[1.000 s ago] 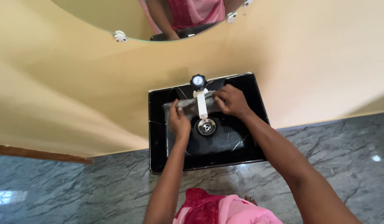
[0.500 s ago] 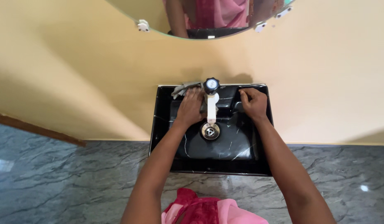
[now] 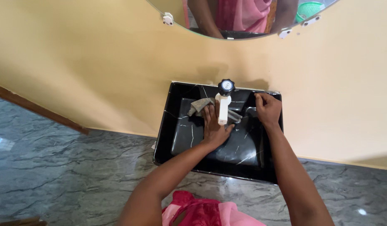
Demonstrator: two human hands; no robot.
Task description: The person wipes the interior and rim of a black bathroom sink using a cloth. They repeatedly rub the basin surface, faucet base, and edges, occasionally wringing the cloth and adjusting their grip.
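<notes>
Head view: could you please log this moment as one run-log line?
left hand: presses grey cloth in black sink | right hand: on sink's back right rim | tap: between hands

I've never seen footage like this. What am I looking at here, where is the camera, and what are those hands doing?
There is no machine here: a person wears a camera on the head, so the one picture looks straight down at their own two bare arms. Below is a small black sink with pale marble-like veins, fixed to a yellow wall above a grey stone floor. A white tap with a dark round knob sticks out over the basin. The left hand lies flat in the basin, pressing on a grey cloth beside the tap. The right hand is curled at the sink's back right rim; whether it grips anything cannot be told. At the top, a round mirror reflects the person's pink clothing.
</notes>
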